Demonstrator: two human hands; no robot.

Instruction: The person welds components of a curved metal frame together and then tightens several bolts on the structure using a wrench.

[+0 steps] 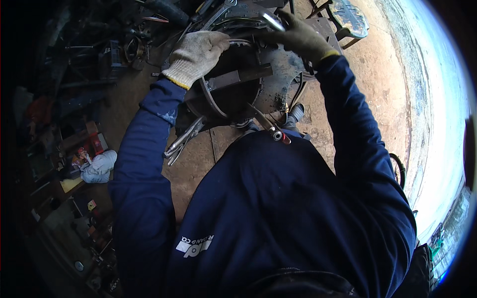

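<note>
My left hand (198, 53), in a pale knit glove with a yellow cuff edge, is closed at the upper left of a large round metal frame. A thin curved metal strip (241, 41) runs into its fingers. My right hand (302, 40), in a darker glove, is across the frame at the upper right. A shiny metal tube (273, 21) shows at its fingers, which look curled round it; part of the grip is hidden. Below both hands, a flat metal bar (241, 77) crosses the frame's dark opening, beside a worn grey plate (282, 74).
Metal hand tools (185, 141) hang at the frame's lower left. Another tool (277, 134) with a round end juts toward my body. A wrench (216, 16) lies beyond my left hand. At the upper right stands a worn chair (349, 20); clutter and a white bag (99, 167) lie left.
</note>
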